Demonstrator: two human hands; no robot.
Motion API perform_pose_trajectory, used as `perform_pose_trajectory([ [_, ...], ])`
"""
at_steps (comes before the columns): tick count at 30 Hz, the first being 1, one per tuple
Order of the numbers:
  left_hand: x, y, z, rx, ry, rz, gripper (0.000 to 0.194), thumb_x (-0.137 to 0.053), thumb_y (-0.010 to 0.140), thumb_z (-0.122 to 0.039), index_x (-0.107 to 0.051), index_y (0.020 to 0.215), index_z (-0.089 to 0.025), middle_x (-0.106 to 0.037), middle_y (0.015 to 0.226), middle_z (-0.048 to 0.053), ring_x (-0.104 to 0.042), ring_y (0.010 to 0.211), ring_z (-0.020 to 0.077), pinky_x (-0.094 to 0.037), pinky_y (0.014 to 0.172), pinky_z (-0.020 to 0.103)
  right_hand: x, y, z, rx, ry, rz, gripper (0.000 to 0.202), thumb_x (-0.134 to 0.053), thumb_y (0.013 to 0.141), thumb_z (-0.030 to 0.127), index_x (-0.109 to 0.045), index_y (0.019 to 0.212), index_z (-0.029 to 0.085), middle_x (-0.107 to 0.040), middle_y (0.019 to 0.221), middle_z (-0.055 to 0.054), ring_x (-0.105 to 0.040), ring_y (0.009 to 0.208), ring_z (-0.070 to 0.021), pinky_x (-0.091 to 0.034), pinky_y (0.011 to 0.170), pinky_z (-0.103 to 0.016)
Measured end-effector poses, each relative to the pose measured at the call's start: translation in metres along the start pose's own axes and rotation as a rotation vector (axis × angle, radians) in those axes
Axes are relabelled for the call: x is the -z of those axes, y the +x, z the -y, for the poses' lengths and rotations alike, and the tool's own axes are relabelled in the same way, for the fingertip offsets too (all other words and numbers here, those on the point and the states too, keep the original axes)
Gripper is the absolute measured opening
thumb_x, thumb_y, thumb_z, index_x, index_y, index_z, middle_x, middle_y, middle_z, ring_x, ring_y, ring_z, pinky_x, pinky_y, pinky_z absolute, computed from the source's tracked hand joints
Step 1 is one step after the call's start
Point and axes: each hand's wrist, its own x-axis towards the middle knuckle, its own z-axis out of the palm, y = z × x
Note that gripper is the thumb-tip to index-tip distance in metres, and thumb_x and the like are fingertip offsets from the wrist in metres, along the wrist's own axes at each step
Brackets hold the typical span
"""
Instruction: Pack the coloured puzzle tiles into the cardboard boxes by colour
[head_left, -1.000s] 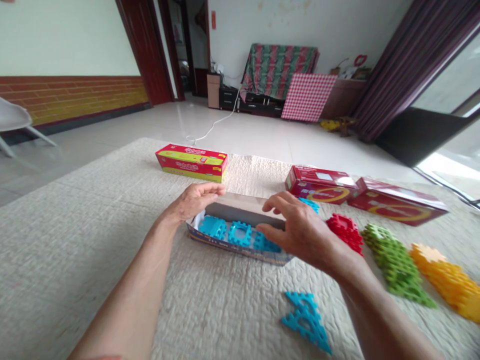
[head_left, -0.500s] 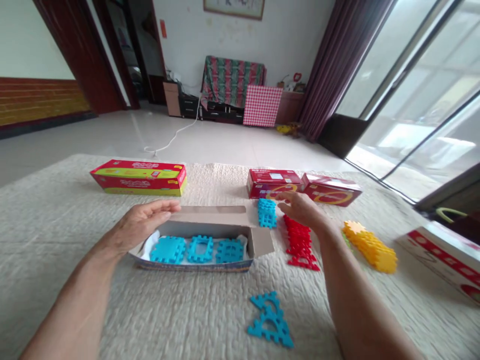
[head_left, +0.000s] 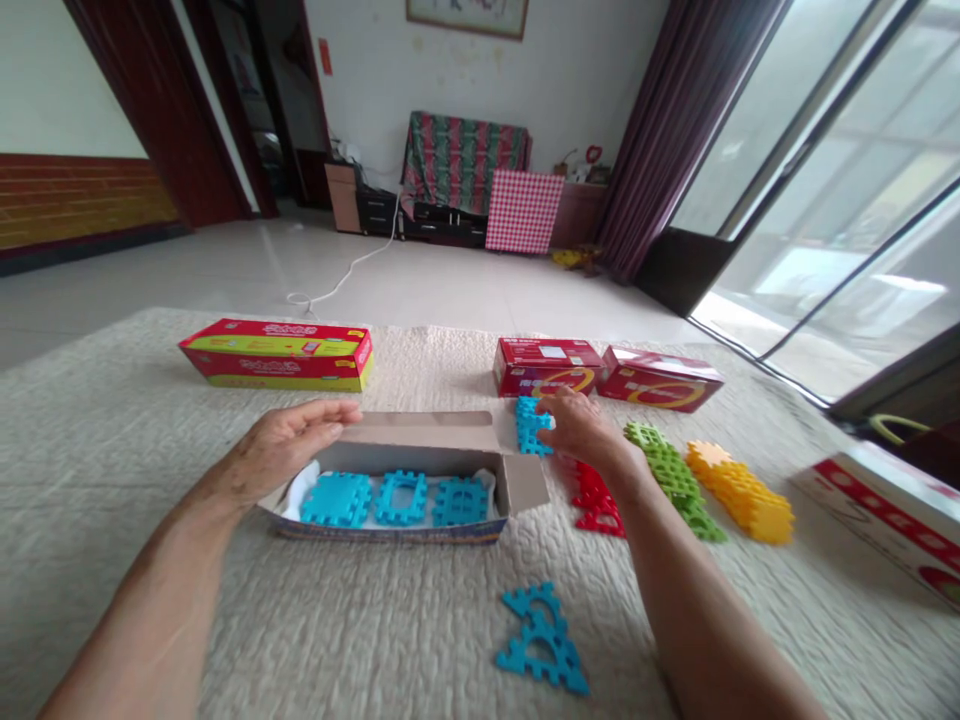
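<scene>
An open cardboard box (head_left: 390, 536) holds blue interlocking plastic pieces (head_left: 335, 500) on a white lining. My left hand (head_left: 296, 440) is at the left end of its raised lid (head_left: 420, 430), thumb and fingers closed about the lid's edge. My right hand (head_left: 576, 425) reaches over a row of red pieces (head_left: 598, 505), partly hiding it. Its thumb and fingers are apart at the right side of a small stack of blue pieces (head_left: 529, 428); whether they touch it is unclear. Two joined blue pieces (head_left: 551, 655) lie flat in front.
Green pieces (head_left: 671, 475) and yellow pieces (head_left: 742, 495) lie in rows to the right. A red-yellow box (head_left: 281, 358) and two dark red boxes (head_left: 547, 365) stand behind. Another red-white box (head_left: 885, 510) sits far right. All rest on a beige quilted mat (head_left: 360, 630).
My right hand has moved a little left and down to the small blue stack, uncovering the green pieces. My left hand and the open box have stayed put.
</scene>
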Motion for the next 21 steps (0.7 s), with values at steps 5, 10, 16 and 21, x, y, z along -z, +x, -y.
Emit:
perform_pose_trajectory([
  [5,-0.001,0.0,0.001,0.001,0.0,-0.004,0.054,-0.069,0.069,-0.057,-0.07,0.109,-0.019,-0.072,0.113,0.009,-0.063,0.111,0.0277,-0.045,0.104,0.04,-0.005,0.002,0.0,0.021,-0.025,-0.008,0.032,-0.058,0.077,0.023,-0.069,0.107,0.021,-0.062,0.107,-0.012,-0.059,0.094,-0.023,-0.041,0.078,-0.032],
  [10,-0.001,0.001,0.0,-0.009,0.0,-0.008,0.054,-0.069,0.068,-0.056,-0.071,0.107,-0.019,-0.072,0.112,0.009,-0.064,0.11,0.0279,-0.046,0.103,0.041,-0.011,0.003,0.002,0.025,-0.025,-0.019,0.031,-0.059,0.076,0.021,-0.069,0.105,0.019,-0.063,0.104,-0.012,-0.058,0.089,-0.0203,-0.039,0.075,-0.03],
  [16,-0.002,-0.001,-0.005,0.013,-0.016,-0.008,0.049,-0.069,0.069,-0.05,-0.07,0.106,-0.018,-0.072,0.112,0.008,-0.064,0.11,0.0261,-0.044,0.104,0.041,-0.006,0.002,0.008,-0.023,-0.038,-0.012,0.029,-0.056,0.078,0.018,-0.071,0.102,0.019,-0.065,0.105,-0.012,-0.06,0.092,-0.0214,-0.04,0.076,-0.031],
  [21,-0.001,-0.001,-0.003,0.011,-0.033,0.003,0.045,-0.069,0.072,-0.045,-0.069,0.107,-0.018,-0.072,0.112,0.007,-0.064,0.109,0.0243,-0.043,0.105,0.04,0.0,-0.001,0.01,-0.012,-0.026,0.056,0.026,-0.054,0.077,0.014,-0.073,0.094,0.017,-0.071,0.095,-0.013,-0.064,0.087,-0.022,-0.041,0.071,-0.03],
])
